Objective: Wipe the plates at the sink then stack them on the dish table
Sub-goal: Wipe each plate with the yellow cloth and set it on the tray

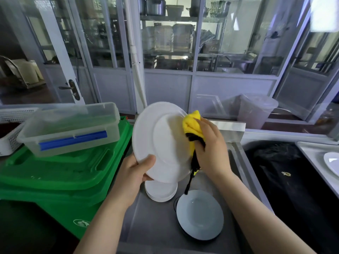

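Observation:
A large white plate (161, 142) is tilted up on edge above the steel sink (236, 162). My left hand (134, 173) grips its lower left rim, thumb on the face. My right hand (211, 149) holds a yellow and black cloth (192, 125) bunched against the plate's right rim. Down in the sink basin stands a stack of white plates (161, 193), partly hidden by the held plate. Beside it lies a shallow white bowl plate (200, 213) on a dark-rimmed dish. Another white plate (332, 162) lies on a steel surface at the far right.
A green bin (64, 176) stands left of the sink, with a clear plastic box (73, 129) with a blue clip on its lid. A white basket (11, 129) is at the far left. A bin with a black bag (286, 171) is to the right. Glass partitions stand behind.

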{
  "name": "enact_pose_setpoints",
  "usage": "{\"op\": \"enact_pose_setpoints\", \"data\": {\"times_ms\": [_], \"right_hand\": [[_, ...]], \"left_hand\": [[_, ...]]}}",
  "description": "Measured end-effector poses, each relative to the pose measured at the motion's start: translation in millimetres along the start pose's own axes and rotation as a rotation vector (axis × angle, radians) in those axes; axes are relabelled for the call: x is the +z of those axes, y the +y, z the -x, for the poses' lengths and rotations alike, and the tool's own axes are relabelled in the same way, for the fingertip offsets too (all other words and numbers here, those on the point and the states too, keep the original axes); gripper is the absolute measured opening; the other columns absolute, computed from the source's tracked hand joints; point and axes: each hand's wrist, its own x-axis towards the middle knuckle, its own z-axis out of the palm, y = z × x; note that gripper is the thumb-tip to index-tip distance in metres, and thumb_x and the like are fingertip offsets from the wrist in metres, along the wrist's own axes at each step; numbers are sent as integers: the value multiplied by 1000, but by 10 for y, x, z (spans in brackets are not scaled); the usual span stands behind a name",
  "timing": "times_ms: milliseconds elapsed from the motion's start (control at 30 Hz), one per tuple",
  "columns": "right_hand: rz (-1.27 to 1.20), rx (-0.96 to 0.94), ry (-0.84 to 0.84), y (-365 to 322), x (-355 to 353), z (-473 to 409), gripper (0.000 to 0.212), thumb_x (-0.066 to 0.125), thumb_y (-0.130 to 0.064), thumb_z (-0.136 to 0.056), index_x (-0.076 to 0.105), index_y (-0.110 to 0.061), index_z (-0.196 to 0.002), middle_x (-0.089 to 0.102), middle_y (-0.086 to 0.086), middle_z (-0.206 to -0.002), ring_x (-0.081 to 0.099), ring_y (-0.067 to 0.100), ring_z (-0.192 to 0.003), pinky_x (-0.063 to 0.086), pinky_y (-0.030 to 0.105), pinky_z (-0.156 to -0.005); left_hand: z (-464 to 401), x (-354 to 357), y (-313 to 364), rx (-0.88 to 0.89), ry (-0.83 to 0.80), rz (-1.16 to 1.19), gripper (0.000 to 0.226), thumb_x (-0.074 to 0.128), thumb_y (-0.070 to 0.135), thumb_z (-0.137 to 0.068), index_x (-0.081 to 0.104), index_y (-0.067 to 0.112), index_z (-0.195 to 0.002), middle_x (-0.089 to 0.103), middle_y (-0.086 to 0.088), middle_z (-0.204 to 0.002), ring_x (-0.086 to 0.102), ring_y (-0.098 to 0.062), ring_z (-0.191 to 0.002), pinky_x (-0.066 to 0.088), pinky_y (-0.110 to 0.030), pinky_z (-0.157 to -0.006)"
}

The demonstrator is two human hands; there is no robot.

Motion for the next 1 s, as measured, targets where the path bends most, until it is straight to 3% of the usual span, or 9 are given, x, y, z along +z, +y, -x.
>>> {"op": "enact_pose_setpoints", "data": {"times_ms": [67,167,267,367,500,633,700,867,1000], "right_hand": [[-119,219,74,139,-27,33,34,57,-3,-84,61,-24,-111,64,-9,-103,52,8,-93,37,4,-79],[-574,694,103,250,-70,124,2,63,-19,-88,62,-18,-87,64,-3,-74,61,16,-70,49,24,-59],[-999,942,-60,179,-97,217,28,71,-40,-82,68,-16,-96,73,2,-84,71,19,-74,54,28,-56],[-1134,899,-244,84,-116,230,51,80,-39,-70,65,-11,-110,73,14,-101,71,30,-89,57,34,-63],[-1215,794,-247,46,-202,192,41,73,-25,-72,67,-9,-109,72,16,-101,71,32,-86,57,36,-63],[-1184,669,-192,45,-278,116,26,71,-22,-71,72,-14,-96,74,13,-93,71,26,-81,56,33,-62],[-1167,632,-206,50,-322,80,19,70,-22,-72,75,-16,-89,74,12,-92,71,26,-81,57,34,-63],[-1160,643,-294,72,-424,43,30,70,-23,-72,70,-12,-99,73,12,-92,70,27,-81,56,36,-69],[-1110,704,-305,35,-422,55,36,73,-27,-72,69,-10,-103,72,12,-94,69,28,-83,55,36,-69]], "left_hand": [[28,-37,-27,-17,43,121,32,73,15,-72,70,19,-104,75,-2,-102,71,-17,-92,58,-32,-62],[44,-75,-56,-29,53,294,32,58,14,-78,67,17,-108,74,-1,-100,71,-15,-89,56,-27,-58],[33,-52,-83,-41,18,427,32,50,13,-83,74,22,-102,74,-1,-103,71,-15,-91,57,-25,-60],[22,-33,-125,-68,-42,485,34,47,17,-87,76,27,-103,73,0,-108,70,-15,-97,57,-24,-66],[14,-83,-231,-141,-158,542,36,52,22,-90,66,19,-123,71,-6,-115,70,-19,-100,58,-26,-66],[1,-169,-279,-231,-294,351,100,92,31,-56,42,11,-140,59,-19,-132,61,-36,-115,58,-42,-80],[-18,-259,-237,-260,-356,246,111,96,38,-45,43,10,-139,56,-24,-133,58,-41,-117,55,-49,-87],[-221,-427,10,-328,-169,322,48,77,59,-60,79,22,-91,75,-8,-89,72,-24,-77,60,-36,-61],[-297,-336,215,-325,-202,137,63,94,51,-27,80,20,-80,74,-10,-81,72,-26,-73,58,-35,-59]]}}
